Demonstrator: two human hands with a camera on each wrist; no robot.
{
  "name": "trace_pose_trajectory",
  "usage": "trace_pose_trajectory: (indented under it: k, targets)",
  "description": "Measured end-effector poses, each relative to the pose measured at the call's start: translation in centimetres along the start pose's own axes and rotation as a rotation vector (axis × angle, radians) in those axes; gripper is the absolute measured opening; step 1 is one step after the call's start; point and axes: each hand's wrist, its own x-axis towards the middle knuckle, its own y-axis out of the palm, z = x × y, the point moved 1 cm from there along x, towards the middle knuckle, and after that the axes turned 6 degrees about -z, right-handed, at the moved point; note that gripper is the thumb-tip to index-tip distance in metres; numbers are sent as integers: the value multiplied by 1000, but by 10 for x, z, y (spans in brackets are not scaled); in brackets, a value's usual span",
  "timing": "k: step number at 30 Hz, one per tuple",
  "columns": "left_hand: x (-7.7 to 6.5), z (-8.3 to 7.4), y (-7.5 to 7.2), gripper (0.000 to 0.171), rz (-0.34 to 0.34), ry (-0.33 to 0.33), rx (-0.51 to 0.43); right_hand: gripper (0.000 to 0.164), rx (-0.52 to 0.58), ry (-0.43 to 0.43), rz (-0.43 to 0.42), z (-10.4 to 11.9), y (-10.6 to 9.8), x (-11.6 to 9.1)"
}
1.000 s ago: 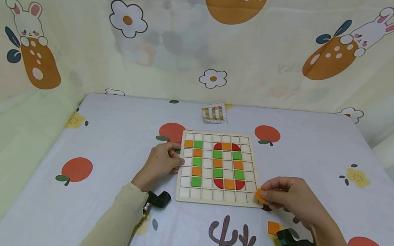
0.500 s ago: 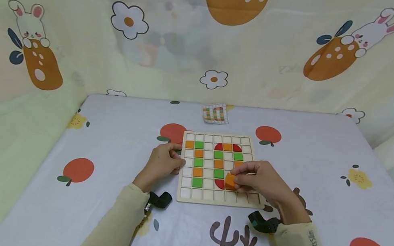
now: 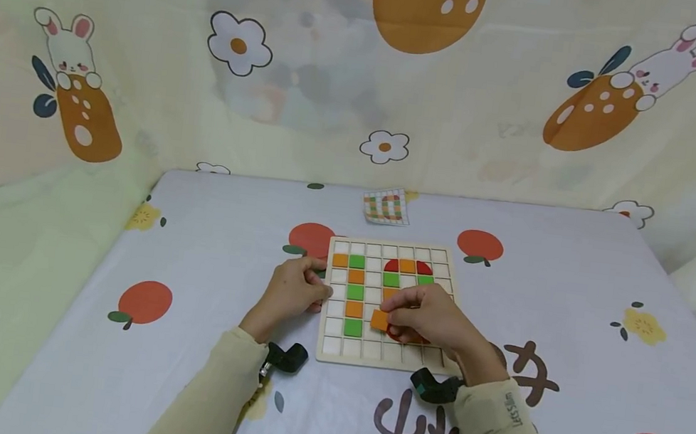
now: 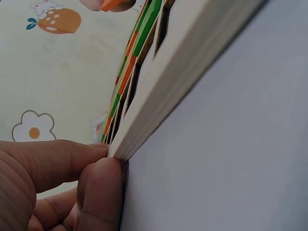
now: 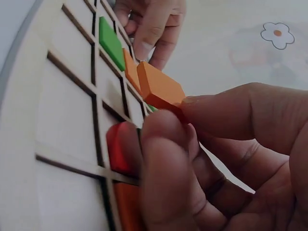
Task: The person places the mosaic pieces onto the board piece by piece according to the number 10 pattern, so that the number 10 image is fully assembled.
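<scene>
A pale wooden grid board (image 3: 380, 362) lies on the table, with orange, green and red tiles set in some of its cells. My left hand (image 3: 291, 289) holds the board's left edge between thumb and fingers. Over the lower middle of the board, my right hand (image 3: 436, 320) pinches an orange square tile (image 3: 379, 320) between thumb and fingertips. In the right wrist view this tile (image 5: 161, 86) is tilted above the grid, close over empty cells. A red rounded tile (image 5: 122, 148) sits in a cell below my right fingers, which hide part of the right-hand tile pattern.
A small printed card (image 3: 385, 207) with a coloured grid pattern lies behind the board. The patterned white cloth (image 3: 224, 231) covers the table, and a printed curtain (image 3: 310, 98) hangs behind. Black wrist cameras sit by both wrists, the right one (image 3: 434, 386) near the board's front edge.
My right hand has carried the orange tile leftward from the board's lower right corner to above its lower middle. The left hand stays at the left edge. The head view has shifted slightly.
</scene>
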Motion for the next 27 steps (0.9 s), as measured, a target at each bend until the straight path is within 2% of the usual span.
trace_pose_trajectory:
  k: [11, 19, 27]
  targets:
    - [-1, 0, 1, 47, 2, 2, -2, 11, -139, -26, -45, -5, 10, 1]
    - [-2, 0, -1, 48, 5, 12, -12, 11, -187, -67, -35, -1, 13, 2]
    - [-2, 0, 0, 48, 7, 6, -13, 8, -194, -62, -45, 0, 15, 0]
